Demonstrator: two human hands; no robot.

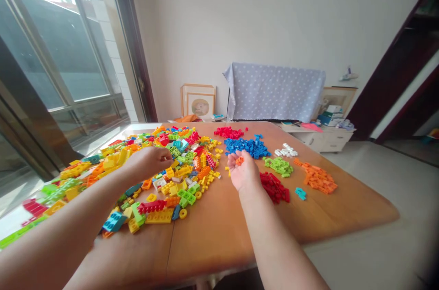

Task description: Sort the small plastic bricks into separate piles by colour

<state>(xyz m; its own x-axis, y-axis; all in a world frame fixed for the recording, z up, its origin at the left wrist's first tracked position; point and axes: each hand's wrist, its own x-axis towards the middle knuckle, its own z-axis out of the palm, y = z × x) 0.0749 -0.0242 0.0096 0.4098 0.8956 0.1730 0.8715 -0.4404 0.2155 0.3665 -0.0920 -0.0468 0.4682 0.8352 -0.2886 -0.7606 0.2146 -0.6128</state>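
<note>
Reaching into the mixed brick pile [164, 166] at frame centre-left, my left hand [151, 160] curls its fingers down onto the pieces. My right hand [243, 172], palm up and cupped half open, cradles a small orange brick [239, 160] beside the blue pile [247, 146].

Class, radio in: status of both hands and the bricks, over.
Left hand palm down, picking in the mixed brick heap. Right hand palm up, cupping a small orange brick. Sorted colour piles lie to the right; nothing blocks either hand.
</note>
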